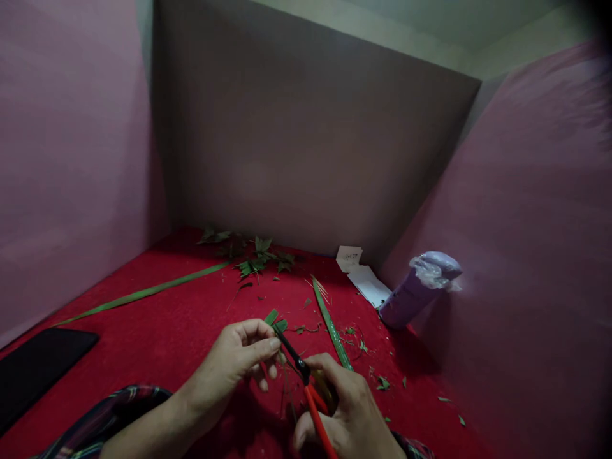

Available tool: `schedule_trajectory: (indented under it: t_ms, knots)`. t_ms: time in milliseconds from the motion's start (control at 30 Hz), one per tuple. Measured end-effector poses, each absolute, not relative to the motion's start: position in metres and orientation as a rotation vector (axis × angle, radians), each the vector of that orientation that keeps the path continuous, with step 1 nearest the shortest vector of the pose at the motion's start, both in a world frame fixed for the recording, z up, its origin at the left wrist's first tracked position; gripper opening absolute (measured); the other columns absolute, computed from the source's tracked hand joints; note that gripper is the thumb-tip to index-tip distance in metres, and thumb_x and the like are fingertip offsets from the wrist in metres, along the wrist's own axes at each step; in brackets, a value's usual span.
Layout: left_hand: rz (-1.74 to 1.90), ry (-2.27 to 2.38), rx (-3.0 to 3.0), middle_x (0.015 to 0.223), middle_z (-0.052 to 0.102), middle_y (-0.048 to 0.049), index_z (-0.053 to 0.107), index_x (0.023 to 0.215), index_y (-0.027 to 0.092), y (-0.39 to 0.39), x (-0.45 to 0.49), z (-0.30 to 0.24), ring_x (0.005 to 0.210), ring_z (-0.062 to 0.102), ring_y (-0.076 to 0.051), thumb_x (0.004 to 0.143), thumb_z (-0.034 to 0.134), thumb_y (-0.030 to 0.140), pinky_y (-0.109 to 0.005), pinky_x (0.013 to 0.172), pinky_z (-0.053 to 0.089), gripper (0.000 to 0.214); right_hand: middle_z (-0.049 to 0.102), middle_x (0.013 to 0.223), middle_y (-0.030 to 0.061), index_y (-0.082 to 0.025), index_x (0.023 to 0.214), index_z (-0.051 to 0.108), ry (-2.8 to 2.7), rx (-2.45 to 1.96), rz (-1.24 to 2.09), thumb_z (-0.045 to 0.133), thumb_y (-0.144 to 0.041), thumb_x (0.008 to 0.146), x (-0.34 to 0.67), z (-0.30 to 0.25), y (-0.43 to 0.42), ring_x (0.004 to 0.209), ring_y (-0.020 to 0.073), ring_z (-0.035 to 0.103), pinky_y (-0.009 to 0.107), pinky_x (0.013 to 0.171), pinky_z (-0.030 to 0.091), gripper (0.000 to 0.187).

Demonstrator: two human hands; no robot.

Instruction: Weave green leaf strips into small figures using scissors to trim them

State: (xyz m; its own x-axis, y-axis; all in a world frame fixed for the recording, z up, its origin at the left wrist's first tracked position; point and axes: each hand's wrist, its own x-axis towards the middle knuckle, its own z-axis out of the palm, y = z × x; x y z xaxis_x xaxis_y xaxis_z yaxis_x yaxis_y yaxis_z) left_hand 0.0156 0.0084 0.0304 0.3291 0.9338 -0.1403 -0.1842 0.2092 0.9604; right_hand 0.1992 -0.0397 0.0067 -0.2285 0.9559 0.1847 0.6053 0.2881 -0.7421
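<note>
My left hand (241, 357) pinches a short piece of green leaf (277, 320) between thumb and fingers, above the red cloth. In my right hand (351, 408) is a pair of scissors (313, 401) with red handles and dark blades. The blades point up and left, and their tips reach the leaf piece at my left fingertips. Whether the blades are parted there is hard to see. Just beyond my right hand lies a long green leaf strip (331, 325) with a shiny surface.
Leafy sprigs (261, 258) lie at the back, with another long strip (148, 291) at left. A dark flat device (45, 366) rests at the left edge. White papers (368, 285) and a tilted purple bottle (414, 296) stand right. Leaf scraps (382, 384) are scattered about.
</note>
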Motion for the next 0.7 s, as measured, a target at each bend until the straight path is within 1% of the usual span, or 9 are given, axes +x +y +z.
schedule_trajectory:
  t_ms: [167,267,333,533,633,700]
  knots:
    - [0.912,0.887,1.136,0.052,0.059,-0.0003,0.057,0.066,0.013,0.009,0.0163,0.0322,0.043,0.05,-0.01,0.071,0.063,0.026,-0.021,0.042,0.044,0.015,0.032,0.048,-0.0107,-0.018,0.087,0.057,-1.989,-1.331,0.623,0.077,-0.037,0.057,0.2023,0.0085,-0.0388,0.044,0.0088,0.028,0.02,0.041,0.025,0.04]
    - [0.903,0.867,1.158,0.053,0.059,-0.0004,0.058,0.067,0.013,0.0083,0.0167,0.0341,0.043,0.05,-0.009,0.071,0.064,0.025,-0.02,0.042,0.044,0.014,0.035,0.052,-0.0092,-0.018,0.089,0.057,-2.011,-1.269,0.531,0.077,-0.043,0.057,0.2055,0.0059,-0.0382,0.045,0.0087,0.029,0.02,0.042,0.026,0.045]
    - [0.899,0.844,1.154,0.053,0.059,0.0,0.059,0.067,0.013,0.0072,0.0168,0.0349,0.044,0.05,-0.009,0.071,0.065,0.024,-0.019,0.042,0.044,0.013,0.038,0.055,-0.0081,-0.017,0.091,0.057,-2.021,-1.235,0.488,0.074,-0.046,0.06,0.2072,0.0035,-0.0376,0.045,0.0087,0.031,0.02,0.043,0.027,0.046]
    - [0.889,0.8,1.161,0.053,0.06,-0.0003,0.059,0.068,0.013,0.0063,0.0166,0.0334,0.044,0.051,-0.009,0.072,0.063,0.024,-0.019,0.043,0.044,0.012,0.049,0.057,-0.0051,-0.017,0.092,0.058,-2.04,-1.168,0.427,0.064,-0.046,0.073,0.2082,0.0026,-0.0356,0.045,0.0092,0.039,0.02,0.043,0.03,0.036]
    - [0.884,0.802,1.167,0.053,0.06,-0.0012,0.059,0.068,0.013,0.0067,0.017,0.0348,0.044,0.051,-0.009,0.073,0.063,0.024,-0.02,0.044,0.044,0.013,0.052,0.057,-0.0035,-0.016,0.093,0.058,-2.046,-1.15,0.37,0.06,-0.045,0.076,0.2074,0.0032,-0.0358,0.046,0.01,0.044,0.02,0.043,0.031,0.034]
    - [0.878,0.805,1.167,0.053,0.06,-0.0013,0.059,0.067,0.013,0.0064,0.0172,0.0357,0.044,0.051,-0.009,0.073,0.063,0.025,-0.02,0.044,0.044,0.013,0.052,0.057,-0.0034,-0.016,0.092,0.058,-2.05,-1.142,0.362,0.061,-0.045,0.075,0.2066,0.0034,-0.0363,0.046,0.0101,0.045,0.02,0.042,0.031,0.034]
